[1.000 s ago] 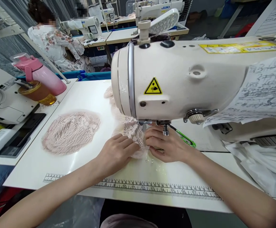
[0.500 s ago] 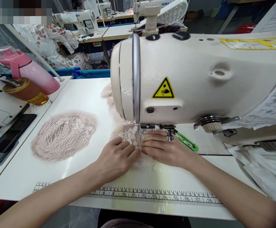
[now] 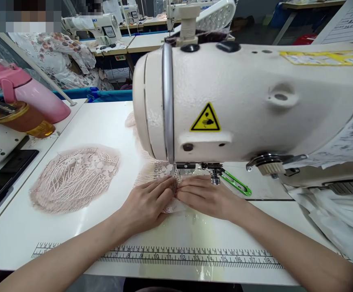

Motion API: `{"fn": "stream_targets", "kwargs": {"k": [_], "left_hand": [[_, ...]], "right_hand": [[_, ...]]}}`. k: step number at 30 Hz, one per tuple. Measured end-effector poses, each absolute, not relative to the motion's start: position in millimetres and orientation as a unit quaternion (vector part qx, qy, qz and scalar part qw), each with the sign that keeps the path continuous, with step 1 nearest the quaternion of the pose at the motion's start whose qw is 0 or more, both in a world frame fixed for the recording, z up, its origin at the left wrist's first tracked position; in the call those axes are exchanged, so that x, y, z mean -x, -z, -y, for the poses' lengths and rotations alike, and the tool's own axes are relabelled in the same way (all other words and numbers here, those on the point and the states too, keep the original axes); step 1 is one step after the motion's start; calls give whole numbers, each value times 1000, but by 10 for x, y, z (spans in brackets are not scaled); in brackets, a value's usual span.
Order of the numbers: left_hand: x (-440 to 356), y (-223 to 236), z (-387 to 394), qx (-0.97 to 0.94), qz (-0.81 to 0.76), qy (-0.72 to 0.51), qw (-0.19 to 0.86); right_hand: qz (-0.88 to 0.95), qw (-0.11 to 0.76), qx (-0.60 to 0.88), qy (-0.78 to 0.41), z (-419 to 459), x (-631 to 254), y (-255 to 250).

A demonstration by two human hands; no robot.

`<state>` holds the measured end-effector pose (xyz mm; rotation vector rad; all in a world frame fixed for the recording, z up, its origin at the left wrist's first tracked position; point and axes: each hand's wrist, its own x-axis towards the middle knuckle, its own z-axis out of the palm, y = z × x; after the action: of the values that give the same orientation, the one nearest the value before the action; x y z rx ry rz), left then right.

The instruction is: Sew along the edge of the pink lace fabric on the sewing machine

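A pale pink lace piece [image 3: 152, 171] lies under the head of a white sewing machine [image 3: 240, 89]. My left hand [image 3: 150, 202] is closed on the near edge of this lace, with its fingers pressed together. From the other side my right hand [image 3: 205, 196] pinches the same edge, just in front of the presser foot area. The fingertips of both hands nearly meet, and they hide the part of the lace between them. Needle and foot are mostly hidden. Right of them rests a green-handled tool [image 3: 236, 183], partly behind my right hand.
A pile of pink lace pieces [image 3: 74, 180] lies to the left. Beyond it are a pink bottle [image 3: 39, 95], an amber cup [image 3: 24, 119] and a dark phone [image 3: 7, 174]. A printed ruler [image 3: 164, 257] runs along the front edge. Another person [image 3: 54, 56] sits at the back left.
My left hand's curled fingers have straightened and moved forward on the lace. The right hand stays at the lace edge. The whole view has shifted slightly.
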<state>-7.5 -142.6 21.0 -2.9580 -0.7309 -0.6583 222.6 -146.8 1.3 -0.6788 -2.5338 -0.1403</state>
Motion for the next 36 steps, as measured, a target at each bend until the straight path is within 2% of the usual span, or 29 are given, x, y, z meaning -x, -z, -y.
{"fn": "stream_targets", "kwargs": {"k": [10,20,29,36], "left_hand": [[52,-201,1424,946,246,210,23],[4,-188,1413,943,251,217,22],[-14,-168,1376,942,260,214,11],[-8,-172,1349,939,265,217,18]], "right_hand": [[923,265,270,75,1467,-2228,-25],[899,280,289,172,1451,-2222,-251],[900,284,301,139,1402,-2242,-218],[901,283,287,159,1398,-2244,-217]]}}
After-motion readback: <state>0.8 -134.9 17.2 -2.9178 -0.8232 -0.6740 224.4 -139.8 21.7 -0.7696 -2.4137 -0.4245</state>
